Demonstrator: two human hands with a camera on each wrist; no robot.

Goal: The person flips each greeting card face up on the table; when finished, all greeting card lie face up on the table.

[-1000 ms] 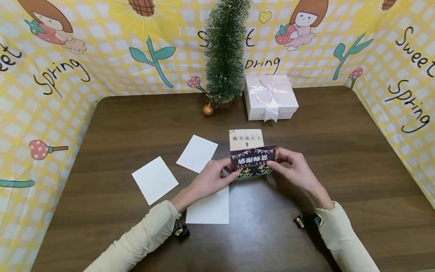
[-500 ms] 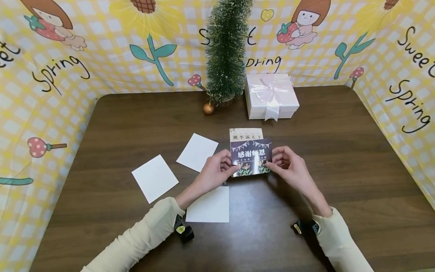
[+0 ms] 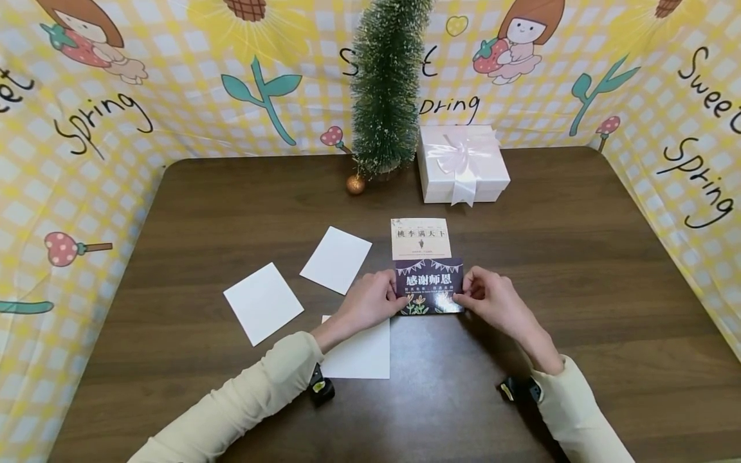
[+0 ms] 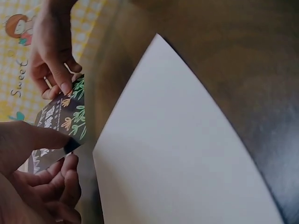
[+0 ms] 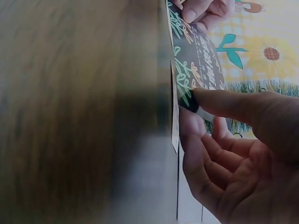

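Note:
Both hands hold a dark printed card [image 3: 429, 273] with white characters, bunting and flowers, close over the table. My left hand [image 3: 370, 299] pinches its left side, thumb on the front; my right hand [image 3: 499, 302] pinches the right side the same way. In the left wrist view the left thumb lies across the card [image 4: 70, 109], fingers curled behind. The right wrist view shows the right thumb on the card [image 5: 184, 70] and the fingers under it. A beige card [image 3: 420, 238] with black characters lies directly beyond the dark card's far edge.
Three white cards lie to the left: one far left [image 3: 264, 304], one behind the left hand [image 3: 336, 260], one partly under the left forearm [image 3: 361, 354]. A small green tree [image 3: 384, 96], an orange ball [image 3: 355, 185] and a white ribboned box [image 3: 463, 164] stand at the back.
The dark card has come nearer to me and levelled out, uncovering more of the beige card. Both hands moved with it, keeping their pinch on its sides.

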